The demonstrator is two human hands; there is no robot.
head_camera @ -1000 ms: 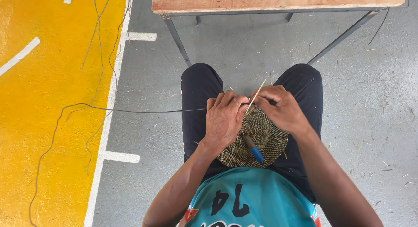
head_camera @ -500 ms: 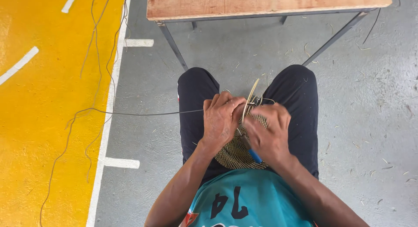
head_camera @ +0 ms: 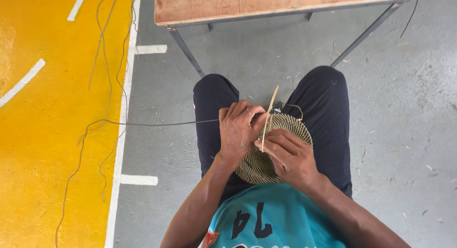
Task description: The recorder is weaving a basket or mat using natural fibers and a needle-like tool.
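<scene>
View from above of a seated person's lap, dark trousers, teal shirt w/ dark printed figures. A round woven disc (head_camera: 273,148), coiled in tan & dark fibre, rests on the lap between both thighs. Left hand (head_camera: 239,131) is curled closed over the disc's left edge, fingers folded, gripping it. Right hand (head_camera: 290,155) lies across the disc's lower right part, fingers narrowed to a pinch on a thin pale reed strip (head_camera: 269,115) that rises up & slightly right, past the disc's top edge. A thin dark strand (head_camera: 157,124) runs from the left hand out leftwards over the grey floor (head_camera: 409,133) onto a yellow painted floor area (head_camera: 47,133) w/ white lines. Ahead of the knees: a wooden tabletop (head_camera: 266,4) on slanted metal legs.
</scene>
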